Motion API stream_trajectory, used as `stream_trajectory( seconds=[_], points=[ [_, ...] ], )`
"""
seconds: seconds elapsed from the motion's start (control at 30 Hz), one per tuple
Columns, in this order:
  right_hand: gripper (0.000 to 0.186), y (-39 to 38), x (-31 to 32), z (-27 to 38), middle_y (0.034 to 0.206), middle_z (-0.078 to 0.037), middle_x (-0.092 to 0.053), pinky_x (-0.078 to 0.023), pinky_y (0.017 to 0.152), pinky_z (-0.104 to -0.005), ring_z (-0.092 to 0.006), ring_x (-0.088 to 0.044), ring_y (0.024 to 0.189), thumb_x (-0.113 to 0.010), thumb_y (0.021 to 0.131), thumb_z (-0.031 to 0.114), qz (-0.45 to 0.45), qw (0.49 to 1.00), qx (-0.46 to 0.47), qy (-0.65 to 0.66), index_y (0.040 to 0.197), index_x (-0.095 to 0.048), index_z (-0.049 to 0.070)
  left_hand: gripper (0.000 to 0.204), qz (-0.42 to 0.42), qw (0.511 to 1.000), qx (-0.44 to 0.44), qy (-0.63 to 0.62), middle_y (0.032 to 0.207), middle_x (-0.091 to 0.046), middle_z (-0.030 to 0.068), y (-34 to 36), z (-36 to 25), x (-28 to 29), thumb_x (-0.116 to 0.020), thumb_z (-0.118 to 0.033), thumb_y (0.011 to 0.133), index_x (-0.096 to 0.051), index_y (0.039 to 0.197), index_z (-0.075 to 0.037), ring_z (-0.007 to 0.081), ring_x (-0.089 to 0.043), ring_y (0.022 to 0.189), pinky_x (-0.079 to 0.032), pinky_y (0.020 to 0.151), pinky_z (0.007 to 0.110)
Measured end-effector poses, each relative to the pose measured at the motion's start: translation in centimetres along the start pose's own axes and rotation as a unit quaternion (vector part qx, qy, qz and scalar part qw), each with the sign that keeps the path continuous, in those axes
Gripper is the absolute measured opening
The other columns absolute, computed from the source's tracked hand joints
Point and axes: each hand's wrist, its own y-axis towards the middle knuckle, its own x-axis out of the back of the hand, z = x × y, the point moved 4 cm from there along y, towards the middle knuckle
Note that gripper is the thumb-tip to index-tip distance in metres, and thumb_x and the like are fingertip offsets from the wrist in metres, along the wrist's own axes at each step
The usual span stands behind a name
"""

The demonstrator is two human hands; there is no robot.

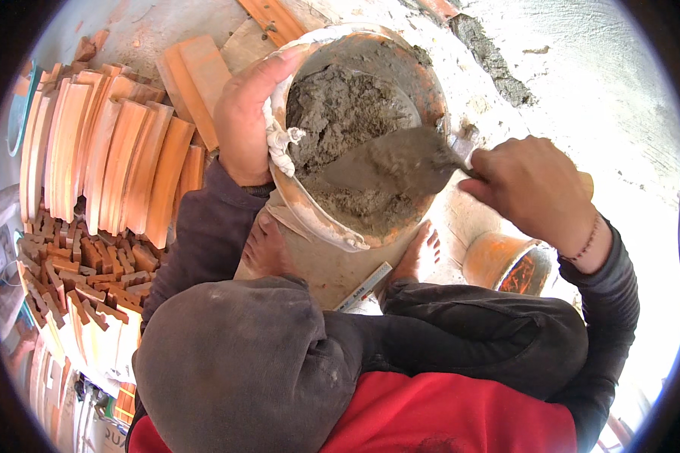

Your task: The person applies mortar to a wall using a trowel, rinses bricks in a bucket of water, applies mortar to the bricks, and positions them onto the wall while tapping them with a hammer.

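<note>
Wet grey mortar (340, 113) fills much of a round bucket (438, 90) with a crusted pale rim and a knotted white wrap on its left side. My left hand (245, 121) grips that left rim, thumb along the top. My right hand (529, 189) is closed round the handle of a mortar-coated trowel (400, 162), whose broad blade lies over and partly in the mortar at the bucket's right and middle. The bucket is between and just beyond my bare feet (419, 249).
Stacked orange clay tiles (106, 151) and cut pieces (98, 264) line the left, with loose strips (196, 83) behind. An orange-stained bucket (491, 260) lies by my right knee. A metal bar (363, 287) lies between my feet. A rough mortar strip (487, 60) marks the pale floor at upper right.
</note>
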Motion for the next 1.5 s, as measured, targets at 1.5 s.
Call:
stream_trajectory(
  seconds=[1.5],
  points=[
    [0.022,-7.2,-16.0,-27.7,0.058,-0.001,-0.052,-0.042,0.044,-0.0251,-0.0089,-0.051,0.047,-0.061,0.088,0.020,0.032,0.840,-0.359,0.406,0.077,-0.061,0.001,0.048,-0.084,0.996,0.014,-0.032,0.129,-0.062,0.0167,-0.9,-1.8,11.7,-0.046,-0.032,0.102,-0.053,0.133,0.003,0.0253,-0.062,0.114,-0.048,0.101,0.039]
  ],
)
